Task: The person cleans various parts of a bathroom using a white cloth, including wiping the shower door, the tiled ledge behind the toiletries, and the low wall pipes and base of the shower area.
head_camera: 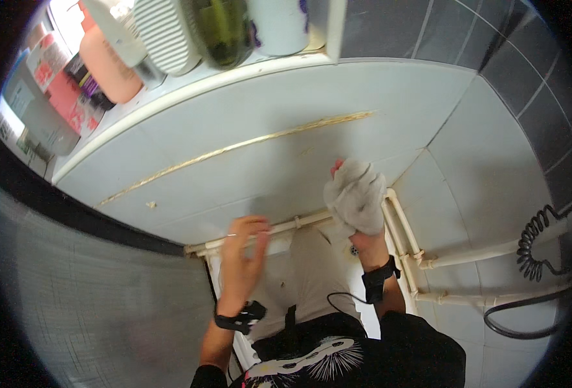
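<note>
My right hand (371, 245) is wrapped around a crumpled pale grey cloth (356, 196), with fingertips showing at its upper left edge. The cloth is close to the light tiled wall (247, 174) near the corner; whether it touches the tiles cannot be told. My left hand (244, 257) is raised at the middle, its fingers apart and slightly curled, holding nothing. A black band with a device is strapped on each wrist. Above both hands, a yellowish strip (237, 145) runs along the wall.
A ledge (189, 84) across the top holds several bottles and tubes (109, 63). Cream pipes (402, 228) run along the wall bottom and right corner. A black coiled cord (533, 242) and a dark hose (509, 332) hang at right. A translucent panel (96, 291) stands at left.
</note>
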Demonstrator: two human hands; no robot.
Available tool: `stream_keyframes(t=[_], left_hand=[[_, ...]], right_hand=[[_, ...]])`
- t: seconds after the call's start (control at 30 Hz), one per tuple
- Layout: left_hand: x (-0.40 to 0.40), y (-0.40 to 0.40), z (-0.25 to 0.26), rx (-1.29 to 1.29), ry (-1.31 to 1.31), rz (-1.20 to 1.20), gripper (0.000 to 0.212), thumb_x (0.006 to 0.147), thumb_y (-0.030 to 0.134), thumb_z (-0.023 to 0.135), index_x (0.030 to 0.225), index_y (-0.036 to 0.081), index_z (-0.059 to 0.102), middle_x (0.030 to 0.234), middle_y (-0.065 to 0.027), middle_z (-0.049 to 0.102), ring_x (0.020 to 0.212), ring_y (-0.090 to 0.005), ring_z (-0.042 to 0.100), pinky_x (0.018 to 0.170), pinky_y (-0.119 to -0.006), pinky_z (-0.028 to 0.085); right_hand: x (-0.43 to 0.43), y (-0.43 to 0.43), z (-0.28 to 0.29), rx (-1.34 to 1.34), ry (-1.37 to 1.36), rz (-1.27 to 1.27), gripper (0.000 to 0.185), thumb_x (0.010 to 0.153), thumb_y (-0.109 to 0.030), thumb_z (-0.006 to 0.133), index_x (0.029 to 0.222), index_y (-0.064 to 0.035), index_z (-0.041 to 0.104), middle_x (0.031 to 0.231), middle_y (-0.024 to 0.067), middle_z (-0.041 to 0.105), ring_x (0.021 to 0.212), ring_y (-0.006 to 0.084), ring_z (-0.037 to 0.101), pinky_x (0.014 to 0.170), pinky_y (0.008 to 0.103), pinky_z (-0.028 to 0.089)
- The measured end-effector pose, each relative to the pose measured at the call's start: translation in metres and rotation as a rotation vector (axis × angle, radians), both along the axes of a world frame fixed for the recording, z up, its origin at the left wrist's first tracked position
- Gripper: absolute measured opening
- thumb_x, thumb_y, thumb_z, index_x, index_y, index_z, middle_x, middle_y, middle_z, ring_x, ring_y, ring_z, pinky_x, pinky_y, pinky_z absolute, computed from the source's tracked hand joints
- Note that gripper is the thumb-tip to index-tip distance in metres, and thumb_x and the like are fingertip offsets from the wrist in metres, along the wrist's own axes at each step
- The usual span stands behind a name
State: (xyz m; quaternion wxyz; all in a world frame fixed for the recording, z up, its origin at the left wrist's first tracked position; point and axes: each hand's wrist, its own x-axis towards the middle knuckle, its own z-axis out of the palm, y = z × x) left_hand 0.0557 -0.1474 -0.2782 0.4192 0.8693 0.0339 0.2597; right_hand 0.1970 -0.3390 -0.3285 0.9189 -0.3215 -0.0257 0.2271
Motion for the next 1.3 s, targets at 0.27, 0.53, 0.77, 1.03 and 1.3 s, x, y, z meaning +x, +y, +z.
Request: stream_keyframes(t=[0.27, 0.53, 0.77, 1.03, 1.3], left_hand=[[0.029, -0.040, -0.021, -0.626, 0.203, -0.090, 0.021, 0.085, 0.012, 0.058, 0.104, 0.002, 0.056, 0.104, -0.0075, 0.056, 0.097, -0.0158, 0.054, 0.074, -0.026, 0.047], [0.026, -0.025, -0.031, -1.005, 0.371, -0.083, 0.018, 0.095, 0.021, 0.044, 0.092, 0.006, 0.052, 0.084, 0.0033, 0.051, 0.076, -0.0055, 0.050, 0.067, -0.022, 0.045], [0.024, -0.025, -0.024, -0.943, 0.330, -0.218, 0.021, 0.096, 0.026, 0.041, 0.093, 0.007, 0.052, 0.082, 0.0052, 0.049, 0.074, -0.0031, 0.046, 0.066, -0.021, 0.044], [0.031, -0.001, -0.046, -0.249, 0.084, 0.113, 0.010, 0.090, 0.015, 0.053, 0.095, 0.006, 0.056, 0.087, 0.0001, 0.056, 0.076, -0.0093, 0.054, 0.053, -0.020, 0.042], [0.031, 0.066, -0.036, -0.031, -0.142, 0.668, 0.029, 0.085, 0.019, 0.062, 0.104, 0.002, 0.048, 0.100, -0.0068, 0.047, 0.087, -0.0142, 0.048, 0.065, -0.024, 0.041]], right_hand=[[-0.051, 0.031, -0.002, 0.160, 0.056, 0.166, 0.048, 0.092, -0.030, 0.045, 0.132, -0.0091, 0.030, 0.130, 0.0061, 0.039, 0.120, 0.0187, 0.038, 0.101, 0.0314, 0.034], [-0.047, 0.003, -0.059, -0.221, 0.208, -0.106, 0.038, 0.094, -0.029, 0.042, 0.123, -0.0051, 0.044, 0.114, 0.0064, 0.051, 0.111, 0.0197, 0.046, 0.095, 0.0329, 0.038], [-0.073, 0.020, -0.021, -0.644, -0.614, -0.202, 0.043, 0.088, -0.029, 0.054, 0.121, -0.0015, 0.047, 0.122, 0.0120, 0.048, 0.119, 0.0231, 0.042, 0.098, 0.0383, 0.034], [-0.060, -0.006, -0.037, -0.713, -0.327, 0.058, 0.041, 0.079, -0.027, 0.067, 0.108, -0.0006, 0.055, 0.097, 0.0071, 0.061, 0.080, 0.0134, 0.059, 0.069, 0.0255, 0.049], [0.109, -0.085, 0.031, -1.150, -0.617, -1.491, 0.026, 0.077, -0.009, 0.062, 0.096, 0.0023, 0.050, 0.096, 0.0151, 0.048, 0.093, 0.0283, 0.047, 0.082, 0.0376, 0.038]])
